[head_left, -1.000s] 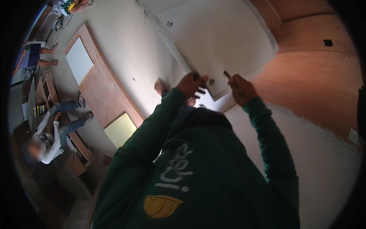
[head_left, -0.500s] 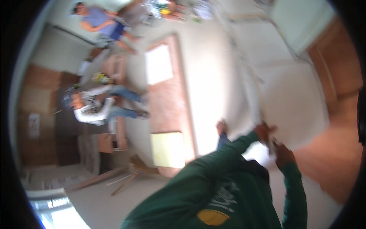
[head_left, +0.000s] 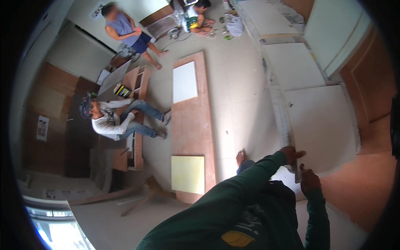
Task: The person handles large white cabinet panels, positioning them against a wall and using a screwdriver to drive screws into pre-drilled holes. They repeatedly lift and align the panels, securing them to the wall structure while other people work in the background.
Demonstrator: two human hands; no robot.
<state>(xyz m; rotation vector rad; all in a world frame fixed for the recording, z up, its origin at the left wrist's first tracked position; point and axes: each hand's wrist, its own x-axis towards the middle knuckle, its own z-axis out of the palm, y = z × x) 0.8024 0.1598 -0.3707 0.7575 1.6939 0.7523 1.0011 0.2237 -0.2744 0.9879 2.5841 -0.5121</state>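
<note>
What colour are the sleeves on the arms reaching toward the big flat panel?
Dark green sleeves, seen in the head view, reaching to the white flat panel.

You wear a dark green long-sleeved top with pale lettering and a yellow emblem below it; your foot is bare.

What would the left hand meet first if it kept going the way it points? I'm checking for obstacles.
Probably the white panel: the left hand already lies at its near corner, pointing across the face. Depth is unclear in this view.
</note>
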